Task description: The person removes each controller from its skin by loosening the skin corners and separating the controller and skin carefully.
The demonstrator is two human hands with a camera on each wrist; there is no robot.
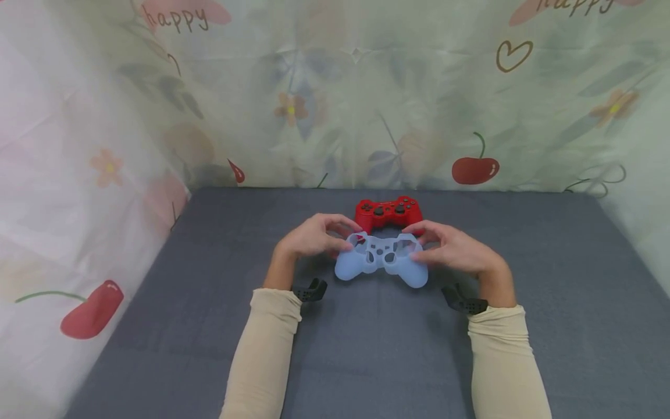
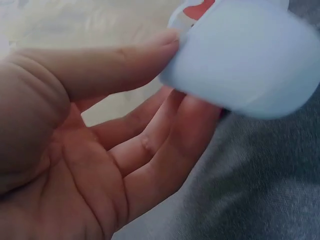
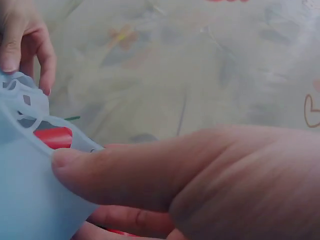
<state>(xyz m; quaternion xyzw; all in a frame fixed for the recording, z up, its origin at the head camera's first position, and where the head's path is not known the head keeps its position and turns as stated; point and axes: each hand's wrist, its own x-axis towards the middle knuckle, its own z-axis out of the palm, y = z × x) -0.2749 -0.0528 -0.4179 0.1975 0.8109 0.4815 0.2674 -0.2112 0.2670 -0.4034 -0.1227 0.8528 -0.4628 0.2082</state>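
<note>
A pale blue, translucent silicone controller cover [image 1: 350, 265] is held up between both hands, its cut-outs facing the head camera. My left hand [image 1: 316, 235] pinches its left side, the thumb on the near face and the fingers behind. On the opposite side my right hand [image 1: 458, 247] grips the cover's edge in the same manner. Just beyond the cover lies a red game controller [image 1: 388, 214] with dark sticks and buttons. Its lower part is partly hidden by the cover and fingers. Close up in the left wrist view, one rounded grip of the cover [image 2: 245, 60] fills the upper right.
A dark grey cloth covers the table [image 1: 209, 326]. Behind it and at the sides hangs a pale curtain [image 1: 356, 93] printed with cherries, flowers and words. Each wrist carries a black strap mount [image 1: 312, 290] at the sleeve's edge.
</note>
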